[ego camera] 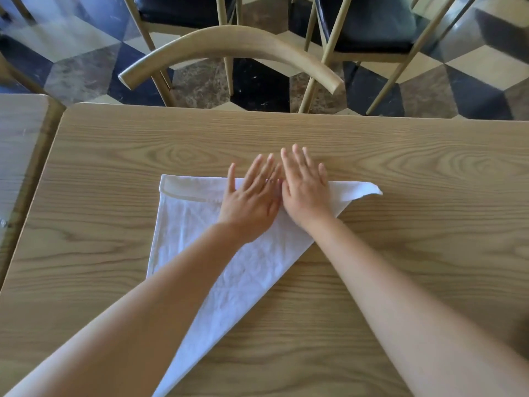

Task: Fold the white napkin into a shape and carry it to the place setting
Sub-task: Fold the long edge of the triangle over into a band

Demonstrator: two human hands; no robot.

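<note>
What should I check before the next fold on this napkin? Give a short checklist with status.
1. Napkin lies flat on the table: ok, though creased.
2. Left hand flat, fingers straight, pressing the far edge: ok.
3. Right hand flat beside it, also pressing: ok.
4. Far left corner hem turned over in a narrow band: not ok if a clean edge is wanted.
5. Near tip of the napkin runs out of frame: cannot tell how it lies.
6. Place setting: none in view, cannot tell.
</note>
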